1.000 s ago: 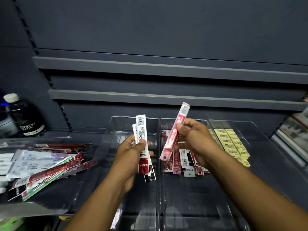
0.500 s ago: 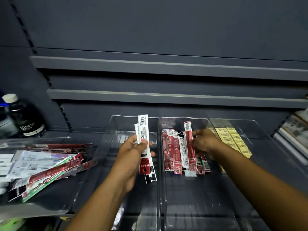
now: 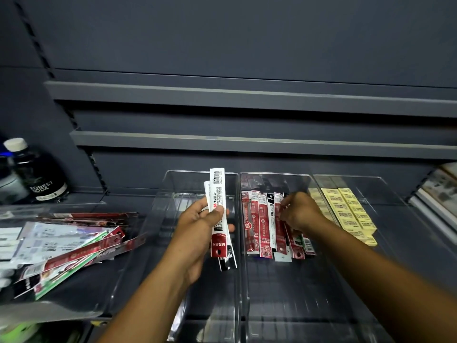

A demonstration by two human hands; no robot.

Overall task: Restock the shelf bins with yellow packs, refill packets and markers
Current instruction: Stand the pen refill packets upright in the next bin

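Observation:
My left hand [image 3: 201, 227] grips a few long red-and-white refill packets [image 3: 217, 194] upright over the clear left bin [image 3: 170, 189]. Several red refill packets [image 3: 263, 226] lie side by side in the clear middle bin [image 3: 274, 293]. My right hand [image 3: 300, 212] rests on the right end of that row, fingers curled on a red packet there. Yellow packs [image 3: 346, 211] lie in rows in the clear right bin [image 3: 385, 194], just beyond my right wrist.
A clear tray [image 3: 49, 315] at the left holds a loose heap of red, green and white packets [image 3: 61, 246]. A dark soda bottle [image 3: 34, 174] stands behind it. Grey shelf rails [image 3: 247, 142] run across the back panel. Printed goods [image 3: 440, 191] sit at the far right.
My right hand lowered the red packet from the air into the middle bin and laid it in the row; it now stays on the row's right end. The left hand kept its packets still.

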